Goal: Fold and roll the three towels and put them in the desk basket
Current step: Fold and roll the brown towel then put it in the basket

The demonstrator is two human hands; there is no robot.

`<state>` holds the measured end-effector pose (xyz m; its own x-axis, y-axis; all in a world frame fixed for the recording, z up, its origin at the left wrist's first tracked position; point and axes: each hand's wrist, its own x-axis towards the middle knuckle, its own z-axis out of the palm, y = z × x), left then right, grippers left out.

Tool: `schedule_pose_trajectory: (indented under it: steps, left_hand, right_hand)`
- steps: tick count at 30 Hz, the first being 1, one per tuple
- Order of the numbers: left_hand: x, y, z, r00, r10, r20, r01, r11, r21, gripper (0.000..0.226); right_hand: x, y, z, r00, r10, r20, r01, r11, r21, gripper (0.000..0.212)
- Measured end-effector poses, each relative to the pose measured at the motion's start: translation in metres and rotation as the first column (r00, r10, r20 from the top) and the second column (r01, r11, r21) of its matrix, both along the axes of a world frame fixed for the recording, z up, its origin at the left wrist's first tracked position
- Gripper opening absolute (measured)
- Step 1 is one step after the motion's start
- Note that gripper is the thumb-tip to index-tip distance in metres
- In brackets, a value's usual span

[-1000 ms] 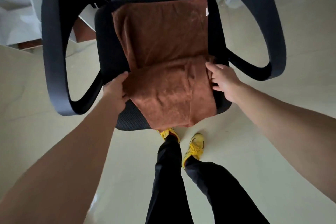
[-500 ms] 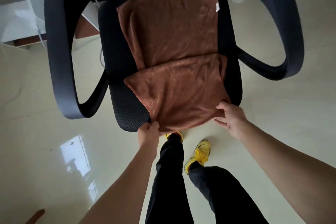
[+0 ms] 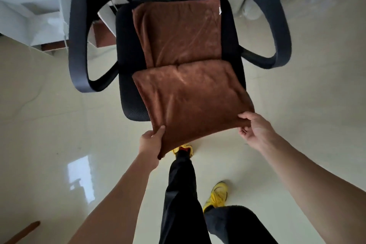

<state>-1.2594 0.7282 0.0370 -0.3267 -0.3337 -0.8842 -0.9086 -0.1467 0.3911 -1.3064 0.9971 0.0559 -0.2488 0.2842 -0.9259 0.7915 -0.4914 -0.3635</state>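
Observation:
A brown towel (image 3: 186, 77) lies on the seat of a black office chair (image 3: 128, 77), with one part folded over the other and its near end pulled out past the seat's front edge. My left hand (image 3: 151, 142) grips the near left corner, thumb on top. My right hand (image 3: 255, 130) pinches the near right corner. A small white label shows at the towel's far right corner. No other towel and no basket is in view.
The chair's two curved armrests (image 3: 79, 45) flank the seat, and its mesh back rises at the top. White furniture (image 3: 29, 16) stands at the upper left. My legs and yellow shoes (image 3: 216, 196) are on the glossy floor below the seat. A wooden piece (image 3: 21, 232) shows at the bottom left.
Both hands slid from the towel's sides down to its near corners. They now hold those corners and have drawn the near end toward me, off the seat's front edge.

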Motion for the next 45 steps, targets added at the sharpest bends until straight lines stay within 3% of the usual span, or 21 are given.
schedule_pose_trajectory:
  steps: [5,19,26,32,35,40,45]
  left_hand:
    - [0.074,0.010,0.023,0.999,-0.050,0.020,0.050,0.999,-0.006,0.033]
    - [0.203,0.017,0.060,0.999,0.009,0.052,-0.002,0.991,-0.134,0.023]
    - [0.231,0.009,0.046,0.989,0.065,0.136,-0.030,0.969,-0.246,0.033]
    - [0.201,0.008,0.059,0.988,0.156,-0.003,-0.151,0.952,-0.268,0.006]
    - [0.166,0.002,0.073,0.967,0.214,-0.142,-0.243,0.941,-0.235,0.017]
    - [0.094,-0.004,0.106,0.916,0.284,-0.282,-0.298,0.955,-0.006,0.012]
    - [0.028,-0.014,0.120,0.861,0.304,-0.407,-0.241,0.950,0.198,0.007]
  right_hand:
    - [0.070,0.021,0.012,0.993,0.111,0.026,-0.113,0.989,0.098,0.017]
    - [0.226,0.055,0.033,0.968,0.218,0.125,-0.223,0.974,0.031,0.018]
    - [0.259,0.054,0.030,0.935,0.310,0.171,-0.312,0.950,-0.020,0.020]
    - [0.222,0.051,0.048,0.974,0.227,0.005,-0.227,0.971,0.068,0.022]
    - [0.178,0.046,0.067,0.969,0.198,-0.149,-0.172,0.970,0.172,0.014]
    - [0.099,0.034,0.100,0.936,0.143,-0.322,-0.068,0.970,0.232,0.015]
    - [0.028,0.021,0.116,0.914,0.098,-0.395,-0.066,0.993,0.094,0.004]
